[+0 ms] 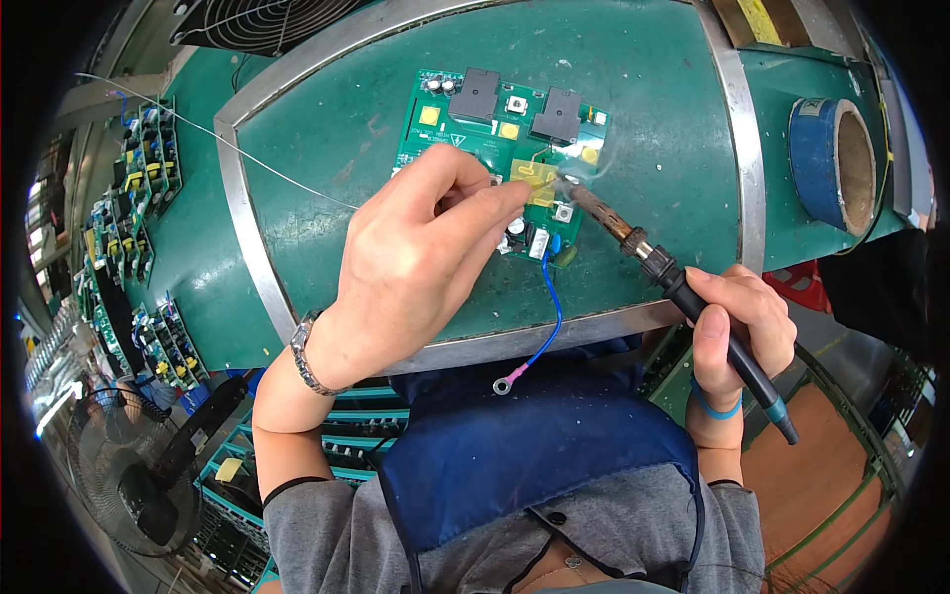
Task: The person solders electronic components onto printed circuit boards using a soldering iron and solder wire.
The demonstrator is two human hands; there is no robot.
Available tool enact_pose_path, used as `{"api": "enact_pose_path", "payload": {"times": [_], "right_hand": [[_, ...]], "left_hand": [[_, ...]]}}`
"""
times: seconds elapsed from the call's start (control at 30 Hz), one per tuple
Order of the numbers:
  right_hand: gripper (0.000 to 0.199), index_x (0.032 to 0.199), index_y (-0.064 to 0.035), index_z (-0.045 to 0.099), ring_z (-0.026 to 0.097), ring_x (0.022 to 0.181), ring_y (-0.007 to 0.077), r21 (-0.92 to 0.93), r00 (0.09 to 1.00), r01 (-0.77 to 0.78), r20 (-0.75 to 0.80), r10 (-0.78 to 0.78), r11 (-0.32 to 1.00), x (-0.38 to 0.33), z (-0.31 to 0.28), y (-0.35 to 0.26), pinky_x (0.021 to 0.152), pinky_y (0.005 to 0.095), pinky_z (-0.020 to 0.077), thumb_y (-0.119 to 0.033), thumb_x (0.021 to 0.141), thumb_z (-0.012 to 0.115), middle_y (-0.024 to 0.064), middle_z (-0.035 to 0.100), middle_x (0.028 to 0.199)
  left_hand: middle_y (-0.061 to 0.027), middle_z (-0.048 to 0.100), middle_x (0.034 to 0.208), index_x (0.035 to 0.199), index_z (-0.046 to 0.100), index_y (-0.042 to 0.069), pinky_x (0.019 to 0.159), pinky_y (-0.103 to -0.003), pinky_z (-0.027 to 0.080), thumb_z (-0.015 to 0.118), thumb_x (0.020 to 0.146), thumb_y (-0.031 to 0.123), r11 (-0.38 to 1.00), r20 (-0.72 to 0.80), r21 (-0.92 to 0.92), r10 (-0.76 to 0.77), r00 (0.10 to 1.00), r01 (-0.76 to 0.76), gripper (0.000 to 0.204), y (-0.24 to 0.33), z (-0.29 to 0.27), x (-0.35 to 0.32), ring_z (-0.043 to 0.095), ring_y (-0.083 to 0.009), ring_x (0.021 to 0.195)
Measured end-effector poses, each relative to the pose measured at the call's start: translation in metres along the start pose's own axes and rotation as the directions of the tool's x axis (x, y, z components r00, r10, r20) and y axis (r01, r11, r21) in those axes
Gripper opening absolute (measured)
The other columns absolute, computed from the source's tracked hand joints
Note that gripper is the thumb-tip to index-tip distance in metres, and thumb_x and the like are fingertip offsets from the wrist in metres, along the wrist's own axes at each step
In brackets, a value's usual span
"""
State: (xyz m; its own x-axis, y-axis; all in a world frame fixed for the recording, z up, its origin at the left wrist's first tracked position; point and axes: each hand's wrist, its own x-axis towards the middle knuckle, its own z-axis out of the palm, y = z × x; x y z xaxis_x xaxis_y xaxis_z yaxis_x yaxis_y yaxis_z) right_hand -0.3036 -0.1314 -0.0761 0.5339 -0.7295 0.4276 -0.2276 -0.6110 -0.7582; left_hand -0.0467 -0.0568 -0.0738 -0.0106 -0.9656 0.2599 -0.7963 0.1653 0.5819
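Note:
A green circuit board [475, 137] lies on the green bench mat, with two black block components on its far part and a yellow patch [535, 176] near its middle. My left hand [406, 247] reaches over the board's near left side, thumb and forefinger pinched on thin solder wire [277, 163] that trails off to the far left. In my right hand [742, 332] is a soldering iron [661, 265], gripped by its dark handle. Its tip meets the board beside the yellow patch, close to my left fingertips, and faint smoke curls there. The exact contact point is hard to make out.
From the board a blue wire [558, 312] with a ring terminal [504, 386] hangs over the bench's metal edge [495, 348]. A blue roll [829, 163] stands at the right. Upright circuit boards [124, 238] line the left, near a fan [139, 475].

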Motion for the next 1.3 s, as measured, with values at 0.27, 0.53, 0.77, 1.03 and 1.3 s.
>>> {"api": "enact_pose_path", "payload": {"times": [0.27,0.53,0.77,1.03,1.3], "right_hand": [[0.019,0.088,0.005,0.066,0.053,0.046,0.017,-0.002,0.996,-0.041,-0.075,0.041,0.999,-0.013,-0.012,-0.002,0.046,0.0282,0.0418,-0.013,0.083,0.062,0.0082,0.061,0.059],[0.026,0.086,0.0035,0.064,0.052,0.045,0.0158,0.02,0.981,-0.08,-0.177,0.082,0.997,-0.019,-0.017,-0.005,0.047,0.0265,0.0398,-0.023,0.088,0.062,0.0078,0.06,0.059],[0.028,0.087,0.0028,0.065,0.052,0.044,0.0159,0.026,0.996,0.01,-0.084,-0.007,1.0,-0.01,-0.023,-0.009,0.046,0.0266,0.0409,-0.025,0.087,0.063,0.0081,0.062,0.06],[0.022,0.086,0.0035,0.068,0.057,0.045,0.0171,0.072,0.992,0.06,0.104,-0.067,0.996,0.022,-0.013,-0.01,0.044,0.0263,0.0427,-0.017,0.082,0.064,0.0079,0.062,0.058],[0.013,0.089,0.0021,0.068,0.058,0.046,0.0181,0.136,0.979,0.072,0.177,-0.096,0.988,0.027,0.018,-0.009,0.046,0.0273,0.046,-0.005,0.078,0.065,0.0092,0.065,0.064]], "left_hand": [[-0.0063,0.059,0.085,0.097,0.071,0.002,0.058,-0.028,0.049,0.08,0.071,0.004,0.999,0.07,-0.031,-0.039,0.997,0.041,0.028,0.01,-0.006,0.001,0.06,-0.0167,0.067],[-0.0063,0.062,0.085,0.097,0.069,0.006,0.064,-0.034,0.049,0.078,0.069,0.013,0.986,0.229,0.158,0.023,0.973,-0.06,0.03,0.016,-0.017,0.0,0.059,-0.0246,0.076],[-0.0075,0.06,0.095,0.097,0.068,0.003,0.061,-0.03,0.044,0.076,0.072,0.008,0.995,0.216,0.094,-0.063,0.974,0.044,0.027,0.011,-0.04,-0.001,0.056,-0.0198,0.073],[-0.0048,0.058,0.076,0.092,0.073,0.004,0.057,-0.026,0.045,0.071,0.076,-0.005,0.977,-0.008,0.066,-0.204,0.979,0.204,0.018,0.009,-0.039,-0.033,0.058,-0.0138,0.067],[-0.005,0.058,0.079,0.092,0.073,0.005,0.058,-0.027,0.047,0.077,0.071,-0.003,0.98,-0.038,0.102,-0.17,0.985,0.173,0.023,0.0,-0.036,-0.041,0.06,-0.0147,0.067]]}}
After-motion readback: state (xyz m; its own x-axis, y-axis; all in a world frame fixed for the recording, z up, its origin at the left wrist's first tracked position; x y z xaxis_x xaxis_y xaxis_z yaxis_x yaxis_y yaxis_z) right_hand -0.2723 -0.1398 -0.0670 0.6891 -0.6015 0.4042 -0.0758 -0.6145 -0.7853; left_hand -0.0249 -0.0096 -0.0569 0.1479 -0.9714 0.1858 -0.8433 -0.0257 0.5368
